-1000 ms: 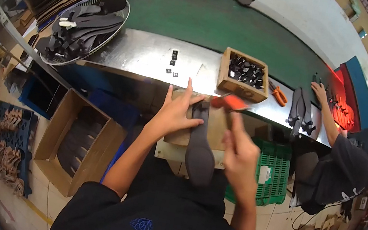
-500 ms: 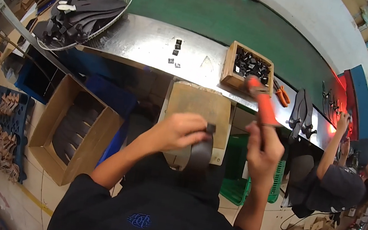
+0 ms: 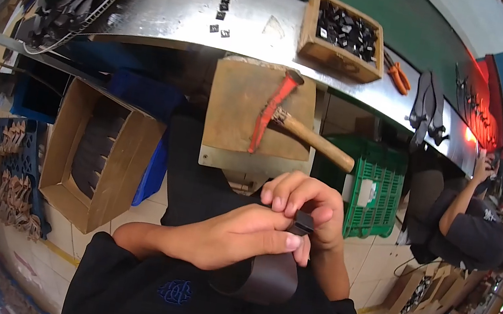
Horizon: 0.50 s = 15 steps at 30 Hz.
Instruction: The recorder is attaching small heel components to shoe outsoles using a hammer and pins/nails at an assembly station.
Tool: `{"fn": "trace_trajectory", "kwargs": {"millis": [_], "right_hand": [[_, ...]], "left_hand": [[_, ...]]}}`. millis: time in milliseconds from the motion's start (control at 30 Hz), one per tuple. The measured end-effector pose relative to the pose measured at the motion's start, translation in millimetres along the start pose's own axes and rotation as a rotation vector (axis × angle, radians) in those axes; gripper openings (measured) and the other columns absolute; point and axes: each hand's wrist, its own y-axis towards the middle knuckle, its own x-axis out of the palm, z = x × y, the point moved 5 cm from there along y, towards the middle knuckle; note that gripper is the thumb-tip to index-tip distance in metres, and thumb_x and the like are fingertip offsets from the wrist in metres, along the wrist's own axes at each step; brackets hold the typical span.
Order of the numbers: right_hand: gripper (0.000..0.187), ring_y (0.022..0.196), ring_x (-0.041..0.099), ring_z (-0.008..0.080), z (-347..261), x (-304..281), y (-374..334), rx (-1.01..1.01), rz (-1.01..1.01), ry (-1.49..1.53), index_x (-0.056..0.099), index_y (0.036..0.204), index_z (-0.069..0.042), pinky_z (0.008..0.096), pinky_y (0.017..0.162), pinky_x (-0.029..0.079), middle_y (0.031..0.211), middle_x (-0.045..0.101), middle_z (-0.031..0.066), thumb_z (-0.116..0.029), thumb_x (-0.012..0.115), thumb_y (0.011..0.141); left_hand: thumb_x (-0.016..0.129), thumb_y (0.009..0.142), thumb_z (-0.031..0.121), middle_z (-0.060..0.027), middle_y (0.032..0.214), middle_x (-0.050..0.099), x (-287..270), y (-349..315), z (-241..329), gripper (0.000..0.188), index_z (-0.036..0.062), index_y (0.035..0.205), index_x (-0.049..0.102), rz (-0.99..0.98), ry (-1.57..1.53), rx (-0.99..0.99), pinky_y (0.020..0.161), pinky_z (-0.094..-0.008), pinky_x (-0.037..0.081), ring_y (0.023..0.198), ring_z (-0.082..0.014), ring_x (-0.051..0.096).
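Note:
Close to my body, my left hand (image 3: pixel 245 236) grips a dark brown, curved shoe sole (image 3: pixel 274 277) near its narrow end, where a small black square heel (image 3: pixel 301 223) points up. My right hand (image 3: pixel 315 211) is closed around that same end, its thumb against the heel and its bent fingers over my left fingertips. Part of the sole is hidden behind my left hand. On the tan work pad (image 3: pixel 230 103) in front of me lies a hammer (image 3: pixel 314 139) with a red-wrapped head and wooden handle, touched by neither hand.
Beyond the pad, a metal ledge (image 3: pixel 176 11) holds a wooden box (image 3: pixel 341 59) of black pieces, several loose black squares (image 3: pixel 223 9) and orange-handled pliers (image 3: pixel 399 80). A cardboard box (image 3: pixel 55 174) stands left, a green crate (image 3: pixel 375 191) right. A co-worker (image 3: pixel 476 224) sits at far right.
The hammer has left my right hand and now lies on the pad. Both hands have drawn toward my body with the sole, and my right hand has joined my left at the heel.

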Motion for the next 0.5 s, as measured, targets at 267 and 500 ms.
{"fn": "trace_trajectory", "kwargs": {"millis": [267,500], "right_hand": [[0.056,0.093,0.060,0.0261,-11,8,-15,-0.038,0.087,0.111,0.062,0.089,-0.008,0.0432,0.092,0.045,0.086,0.063,0.0057,-0.063,0.057,0.094],[0.052,0.115,0.061,0.0266,-20,-27,-21,0.001,0.159,-0.095,0.067,0.115,0.003,0.0404,0.100,0.047,0.111,0.068,0.0123,-0.047,0.062,0.098]], "left_hand": [[0.042,0.109,0.027,-0.0084,0.106,0.065,15,13,-20,0.037,-0.0028,0.109,0.064,-0.026,-0.091,-0.143,0.098,-0.0302,0.044,0.108,-0.0167,0.059],[0.049,0.101,0.029,-0.0151,0.100,0.068,2,30,-5,0.038,-0.0050,0.100,0.067,0.258,0.045,-0.147,0.087,-0.0326,0.049,0.094,-0.0218,0.064]]}}
